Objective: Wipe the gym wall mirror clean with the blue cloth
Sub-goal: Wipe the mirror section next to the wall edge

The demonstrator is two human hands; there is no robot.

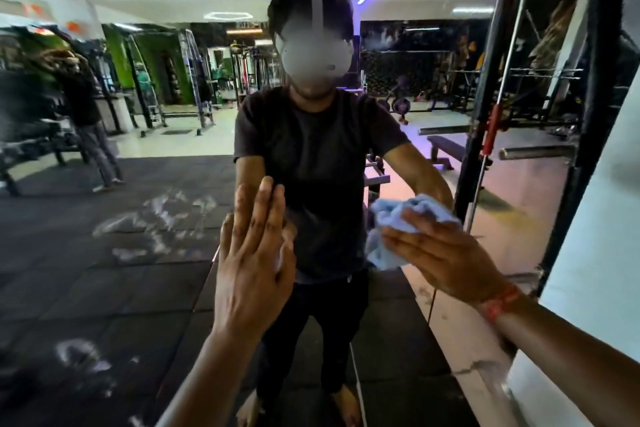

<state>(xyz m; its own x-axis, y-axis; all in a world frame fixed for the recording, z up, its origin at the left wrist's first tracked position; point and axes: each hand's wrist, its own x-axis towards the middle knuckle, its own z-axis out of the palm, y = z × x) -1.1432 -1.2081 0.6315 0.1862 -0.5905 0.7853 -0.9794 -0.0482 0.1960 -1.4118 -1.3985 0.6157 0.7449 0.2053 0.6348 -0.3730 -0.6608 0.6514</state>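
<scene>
Large gym wall mirror point(145, 253) spread ahead of both hands, smeared with whitish streaks point(162, 218) left of the left hand. Reflected in it — a person in a dark T-shirt point(318, 163), dark rubber floor, weight racks behind. Left hand point(254, 260) flat against the glass, fingers straight and together. Right hand point(446, 260) pressing a crumpled light-blue cloth point(391, 229) onto the mirror — cloth bunched under its extended fingers. Red thread band point(500, 303) round the right wrist.
</scene>
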